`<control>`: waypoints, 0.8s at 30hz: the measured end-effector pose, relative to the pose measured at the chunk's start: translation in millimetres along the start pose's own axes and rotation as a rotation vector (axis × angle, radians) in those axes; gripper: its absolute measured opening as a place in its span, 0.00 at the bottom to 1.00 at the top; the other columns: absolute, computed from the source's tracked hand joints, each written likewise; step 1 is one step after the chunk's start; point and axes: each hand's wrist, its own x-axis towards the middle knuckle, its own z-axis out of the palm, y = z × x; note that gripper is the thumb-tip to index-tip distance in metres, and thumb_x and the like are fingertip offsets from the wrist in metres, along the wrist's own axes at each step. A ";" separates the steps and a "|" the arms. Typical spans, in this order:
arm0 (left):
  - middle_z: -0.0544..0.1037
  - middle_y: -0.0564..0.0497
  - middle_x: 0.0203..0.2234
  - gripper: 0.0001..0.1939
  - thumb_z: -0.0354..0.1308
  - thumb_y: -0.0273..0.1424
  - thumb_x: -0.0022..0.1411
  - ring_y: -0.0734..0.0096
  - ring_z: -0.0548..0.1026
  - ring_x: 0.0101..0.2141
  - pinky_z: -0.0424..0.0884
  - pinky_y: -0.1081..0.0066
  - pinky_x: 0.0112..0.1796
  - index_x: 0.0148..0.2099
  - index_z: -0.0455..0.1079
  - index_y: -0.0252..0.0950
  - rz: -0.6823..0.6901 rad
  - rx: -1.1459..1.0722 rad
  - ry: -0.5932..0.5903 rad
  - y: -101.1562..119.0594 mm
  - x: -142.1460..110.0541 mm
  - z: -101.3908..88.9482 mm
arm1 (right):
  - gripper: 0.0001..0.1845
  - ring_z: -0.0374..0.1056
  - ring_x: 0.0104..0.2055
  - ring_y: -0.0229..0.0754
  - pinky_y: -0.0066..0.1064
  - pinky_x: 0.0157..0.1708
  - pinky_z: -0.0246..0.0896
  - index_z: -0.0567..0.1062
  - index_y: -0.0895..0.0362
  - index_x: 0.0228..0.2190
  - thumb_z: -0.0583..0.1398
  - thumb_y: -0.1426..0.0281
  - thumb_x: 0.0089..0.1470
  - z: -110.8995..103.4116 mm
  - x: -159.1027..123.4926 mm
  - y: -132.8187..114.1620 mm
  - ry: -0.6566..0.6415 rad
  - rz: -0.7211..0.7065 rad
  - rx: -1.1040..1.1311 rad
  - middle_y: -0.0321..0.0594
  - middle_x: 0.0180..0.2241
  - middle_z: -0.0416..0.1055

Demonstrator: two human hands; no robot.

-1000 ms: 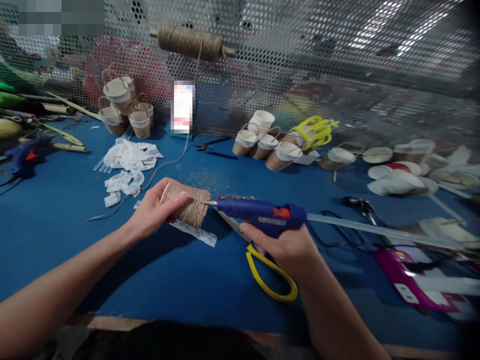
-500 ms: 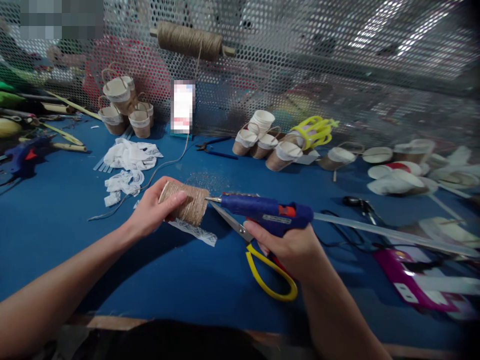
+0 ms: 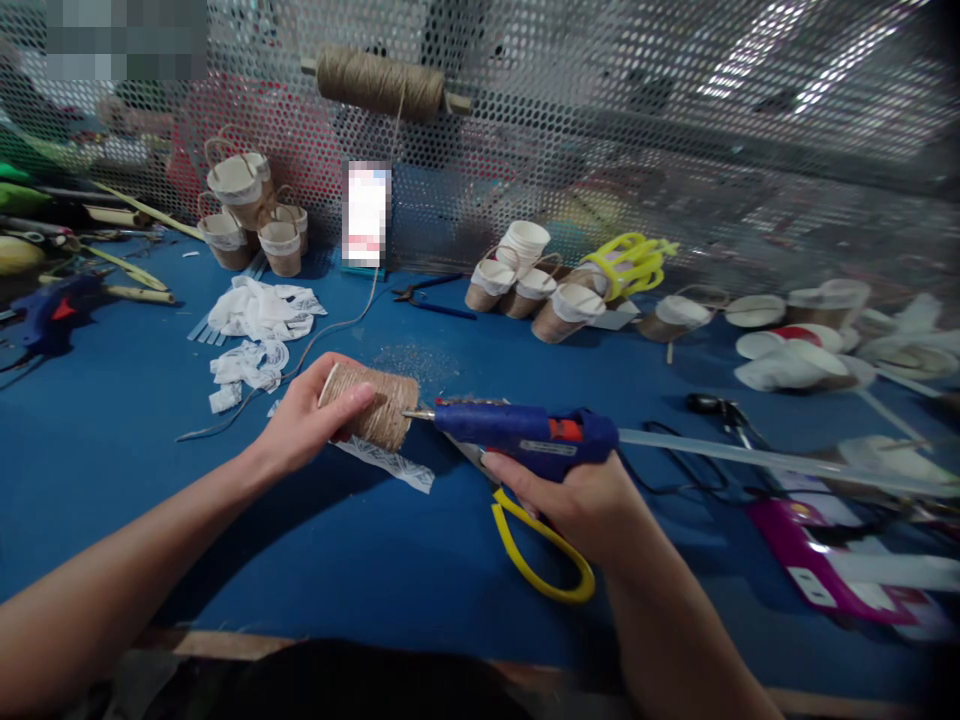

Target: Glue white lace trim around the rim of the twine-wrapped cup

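Observation:
My left hand (image 3: 322,405) is closed around a paper cup wrapped in brown twine (image 3: 382,405), tipped on its side with its base to the right. In my right hand (image 3: 574,495) is a blue glue gun (image 3: 517,430), a clear glue stick (image 3: 720,455) jutting from its back. The metal nozzle meets the twine near the cup's base. Scissors with yellow handles (image 3: 536,560) lie beneath the gun, their blades partly covered by it and my fingers. A strip of white lace (image 3: 386,465) lies just under the cup.
Twine runs from a spool (image 3: 379,82) on the perforated screen down to the blue table (image 3: 315,560). Lace pieces (image 3: 262,310) lie behind my left hand. Twine-wrapped cups (image 3: 281,248) stand at the back left, others (image 3: 566,310) at the back right. Pliers (image 3: 435,300) rest between them.
My right hand has shifted the glue gun slightly left and down, so its nozzle now overlaps the side of the cup near the base. My left hand and the cup stay in place.

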 end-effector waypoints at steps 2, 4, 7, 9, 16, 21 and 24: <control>0.65 0.56 0.20 0.18 0.57 0.43 0.52 0.78 0.63 0.19 0.61 0.78 0.18 0.37 0.62 0.35 0.007 0.011 -0.009 0.4 -0.8 0.4 | 0.09 0.63 0.14 0.39 0.31 0.17 0.65 0.72 0.51 0.17 0.61 0.64 0.45 -0.1 -1.0 0.9 -0.018 0.045 0.003 0.30 0.09 0.62; 0.64 0.56 0.19 0.18 0.57 0.43 0.52 0.79 0.62 0.19 0.61 0.78 0.18 0.38 0.62 0.35 0.020 0.013 -0.014 1.1 -1.7 0.8 | 0.18 0.61 0.11 0.37 0.30 0.14 0.63 0.66 0.51 0.11 0.60 0.65 0.48 0.4 -2.5 1.5 -0.040 0.092 0.001 0.30 0.08 0.60; 0.64 0.56 0.19 0.17 0.57 0.42 0.52 0.79 0.62 0.18 0.60 0.78 0.18 0.38 0.62 0.35 0.030 0.004 -0.007 1.8 -2.3 1.2 | 0.23 0.58 0.09 0.35 0.30 0.13 0.60 0.60 0.51 0.08 0.60 0.65 0.48 1.7 -3.3 0.7 -0.047 0.114 0.003 0.29 0.07 0.58; 0.64 0.56 0.19 0.17 0.57 0.42 0.52 0.79 0.63 0.18 0.60 0.78 0.18 0.37 0.62 0.35 0.027 0.007 0.002 2.0 -2.1 1.2 | 0.20 0.59 0.10 0.37 0.30 0.14 0.61 0.63 0.51 0.09 0.60 0.66 0.47 3.3 -3.0 0.0 -0.034 0.115 0.033 0.29 0.07 0.59; 0.65 0.56 0.20 0.18 0.57 0.43 0.52 0.78 0.63 0.19 0.61 0.78 0.19 0.38 0.62 0.35 0.017 0.010 0.013 0.8 -1.4 1.1 | 0.10 0.65 0.14 0.39 0.30 0.16 0.64 0.71 0.51 0.17 0.62 0.62 0.44 8.8 -2.6 5.3 0.019 0.097 0.092 0.30 0.10 0.64; 0.65 0.56 0.21 0.18 0.57 0.42 0.51 0.79 0.62 0.19 0.61 0.77 0.19 0.39 0.61 0.35 0.029 0.025 -0.013 2.1 -3.2 1.1 | 0.19 0.57 0.11 0.35 0.29 0.15 0.59 0.65 0.53 0.11 0.59 0.64 0.48 4.8 -1.6 2.1 -0.036 0.111 0.078 0.29 0.08 0.58; 0.66 0.55 0.23 0.18 0.58 0.41 0.50 0.78 0.63 0.20 0.61 0.78 0.20 0.39 0.61 0.35 0.034 0.057 0.012 3.8 -3.3 1.0 | 0.11 0.57 0.13 0.35 0.29 0.18 0.59 0.70 0.54 0.17 0.58 0.66 0.49 4.7 -1.2 -0.2 -0.034 0.107 0.111 0.28 0.09 0.58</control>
